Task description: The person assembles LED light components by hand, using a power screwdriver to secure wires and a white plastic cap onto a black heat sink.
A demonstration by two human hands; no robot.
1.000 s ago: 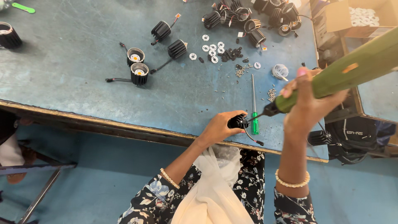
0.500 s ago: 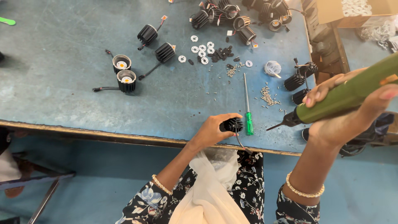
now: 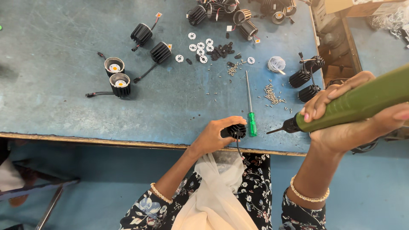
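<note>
My left hand (image 3: pixel 215 137) grips a small black finned lamp housing (image 3: pixel 237 130) at the near edge of the blue table (image 3: pixel 64 93); its wire hangs down over the edge. Raised to the right of it, my right hand (image 3: pixel 341 123) holds a green electric screwdriver (image 3: pixel 358 104), its dark tip pointing left toward the housing but apart from it. A green-handled hand screwdriver (image 3: pixel 250 102) lies on the table just beside the housing.
Loose screws (image 3: pixel 271 94), white rings (image 3: pixel 200 46) and small black parts (image 3: pixel 221 51) lie mid-table. More black housings sit at left (image 3: pixel 121 85), far centre (image 3: pixel 221 10) and right (image 3: pixel 304 83). A cardboard box (image 3: pixel 341 5) stands at the far right.
My right hand with the electric screwdriver has drawn back to the right and lifted away from the housing. The left hand keeps its hold at the table edge.
</note>
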